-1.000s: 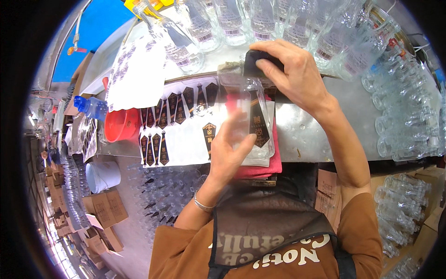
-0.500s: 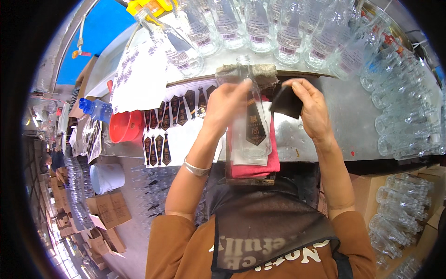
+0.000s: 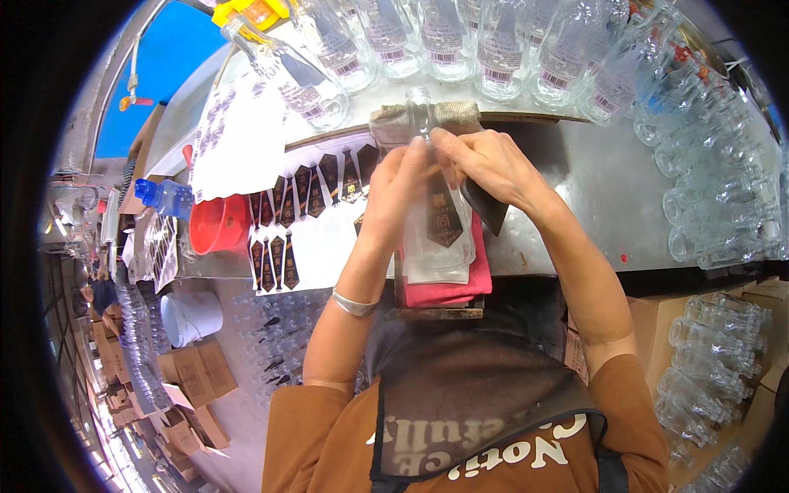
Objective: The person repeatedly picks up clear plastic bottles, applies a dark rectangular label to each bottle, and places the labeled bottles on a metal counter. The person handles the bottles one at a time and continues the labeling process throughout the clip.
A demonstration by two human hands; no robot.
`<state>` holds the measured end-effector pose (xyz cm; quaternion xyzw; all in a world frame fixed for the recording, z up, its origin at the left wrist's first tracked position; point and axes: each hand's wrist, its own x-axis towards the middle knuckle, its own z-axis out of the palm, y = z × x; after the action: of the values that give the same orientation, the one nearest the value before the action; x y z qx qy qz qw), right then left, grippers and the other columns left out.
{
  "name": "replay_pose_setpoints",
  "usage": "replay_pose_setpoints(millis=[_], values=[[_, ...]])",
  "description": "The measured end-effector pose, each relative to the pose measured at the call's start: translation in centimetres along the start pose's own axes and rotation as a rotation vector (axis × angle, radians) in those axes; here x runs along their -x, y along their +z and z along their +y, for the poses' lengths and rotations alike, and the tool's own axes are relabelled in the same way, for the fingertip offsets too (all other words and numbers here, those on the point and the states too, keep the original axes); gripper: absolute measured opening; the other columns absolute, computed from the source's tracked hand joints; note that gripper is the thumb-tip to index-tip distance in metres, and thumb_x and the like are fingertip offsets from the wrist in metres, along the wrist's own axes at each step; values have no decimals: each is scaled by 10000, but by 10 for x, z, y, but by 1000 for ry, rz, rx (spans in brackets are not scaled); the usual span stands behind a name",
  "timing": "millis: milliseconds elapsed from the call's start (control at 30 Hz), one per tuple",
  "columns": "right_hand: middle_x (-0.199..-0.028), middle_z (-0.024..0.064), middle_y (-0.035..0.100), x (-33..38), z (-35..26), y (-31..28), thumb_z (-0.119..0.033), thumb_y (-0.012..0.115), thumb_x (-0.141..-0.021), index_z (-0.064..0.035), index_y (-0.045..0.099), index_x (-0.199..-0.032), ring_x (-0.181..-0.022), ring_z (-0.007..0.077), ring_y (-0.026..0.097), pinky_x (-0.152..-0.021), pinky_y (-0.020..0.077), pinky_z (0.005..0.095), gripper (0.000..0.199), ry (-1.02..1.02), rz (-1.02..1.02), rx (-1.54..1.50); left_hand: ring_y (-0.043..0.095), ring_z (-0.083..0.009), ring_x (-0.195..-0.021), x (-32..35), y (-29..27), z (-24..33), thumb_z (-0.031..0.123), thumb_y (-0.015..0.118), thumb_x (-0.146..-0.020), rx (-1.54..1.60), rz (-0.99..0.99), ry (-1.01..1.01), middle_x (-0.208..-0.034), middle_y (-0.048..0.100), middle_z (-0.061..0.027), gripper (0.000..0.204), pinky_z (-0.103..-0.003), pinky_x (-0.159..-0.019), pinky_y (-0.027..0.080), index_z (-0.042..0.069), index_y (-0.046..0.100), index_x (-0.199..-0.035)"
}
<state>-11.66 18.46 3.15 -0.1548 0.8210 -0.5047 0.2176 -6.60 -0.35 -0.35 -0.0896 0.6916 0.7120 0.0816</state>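
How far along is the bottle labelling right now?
Done: a row of clear glass bottles with labels stands at the back of the metal bench. In hand: the left hand and right hand press a dark tie-shaped label onto a clear bottle lying on a pink cloth. Left: sheets of tie-shaped labels and apparently bare bottles at the right.

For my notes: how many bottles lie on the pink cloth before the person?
1. The clear bottle lies on the pink cloth, neck pointing away, held by the left hand and right hand. Other bottles stand farther back on the table.
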Motion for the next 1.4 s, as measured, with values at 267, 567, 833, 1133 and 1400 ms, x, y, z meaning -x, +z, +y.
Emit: replay_pose_setpoints(millis=[267, 567, 833, 1133, 1400], values=[[-750, 88, 719, -9, 11, 3, -636, 469, -973, -55, 750, -790, -799, 217, 671, -809, 501, 346, 671, 8, -69, -25, 686, -138, -899, -5, 6, -15, 407, 490, -1081, 85, 13, 48, -1014, 704, -84, 460, -272, -816, 558, -28, 616, -1161], [-914, 79, 735, -2, 25, 8, -537, 545, -994, 1, 751, -945, -885, 165, 645, -886, 479, 315, 577, 48, -59, -397, 673, -151, -954, 0, 7, -16, 498, 479, -1060, 194, 25, -5, -1099, 698, -104, 561, -292, -853, 536, -22, 590, -1239], [-1101, 57, 682, 34, -14, -5, -7, 630, -920, 11, 629, -1232, -1000, 109, 648, -879, 548, 290, 312, -359, 293, -239, 639, -262, -1184, 48, -19, 0, 550, 476, -1039, 249, 162, 28, -1334, 612, -238, 757, -380, -963, 502, -94, 425, -1433], [-997, 168, 681, 9, -49, -4, 14, 613, -830, -5, 648, -1078, -940, 350, 647, -844, 523, 420, 251, -854, 254, 496, 448, -295, -1408, 100, -20, -18, 181, 828, -799, -225, -26, 295, -1551, 396, -238, 1042, -431, -1138, 393, 6, 190, -1604], [-866, 111, 669, 76, -44, 28, -25, 662, -731, -70, 656, -869, -856, 306, 634, -745, 540, 424, 145, -863, 7, 421, 581, -368, -1234, 100, 6, -30, 146, 928, -661, -568, 81, 573, -1381, 534, -235, 1069, -434, -1005, 496, -15, 321, -1525]])
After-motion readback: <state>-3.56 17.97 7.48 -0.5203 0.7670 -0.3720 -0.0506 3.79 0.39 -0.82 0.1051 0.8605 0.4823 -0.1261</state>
